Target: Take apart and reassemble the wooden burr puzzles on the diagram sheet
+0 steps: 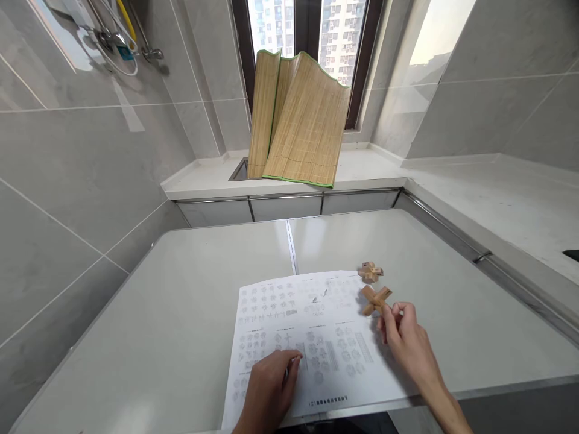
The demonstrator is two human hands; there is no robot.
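My right hand (pixel 404 333) pinches the wooden cross (pixel 374 299) by one arm; light pressure advisable. My left hand (pixel 272 381) overlies the sheet (pixel 357 389); its closure I cannot tell.

Prob home kitchen: steel sink (pixel 239 171) in white c'top (pixel 362 163), tiled walls (pixel 85 157), apt bldgs (pixel 340 36) outside window (pixel 307 27)

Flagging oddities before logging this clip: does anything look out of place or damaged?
Mildly odd: the folded mat stands upright before the window, partly blocking it and overlapping a sink-like recess. Nothing on the table looks spilled or damaged.
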